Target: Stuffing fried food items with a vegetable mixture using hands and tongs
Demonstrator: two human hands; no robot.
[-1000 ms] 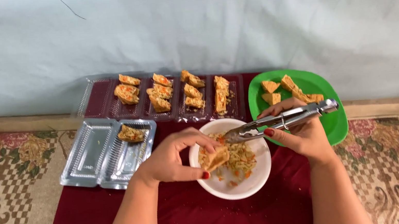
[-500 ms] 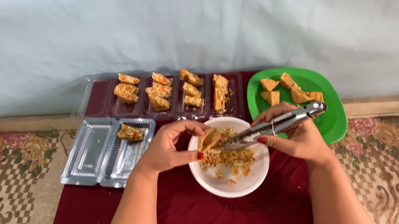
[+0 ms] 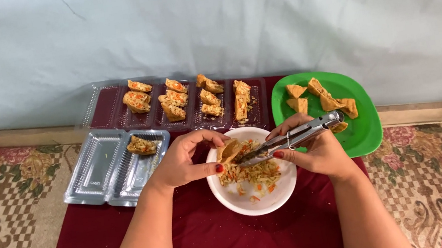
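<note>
Left hand (image 3: 183, 161) pinches an opened fried tofu pocket (image 3: 229, 150) over the round white bowl (image 3: 255, 202) of shredded vegetable filling. Right hand (image 3: 317, 151) grips metal tongs (image 3: 292, 138), tips squeezed together at the pocket's mouth.

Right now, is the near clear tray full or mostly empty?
Mostly empty. The near clear tray holds one stuffed piece in its right compartment; the left compartment shows bare plastic.

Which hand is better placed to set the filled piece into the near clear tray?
Left, probably. The left hand already pinches the tofu pocket over the white bowl, and the near clear tray lies on its side. The right hand is busy gripping metal tongs.
</note>
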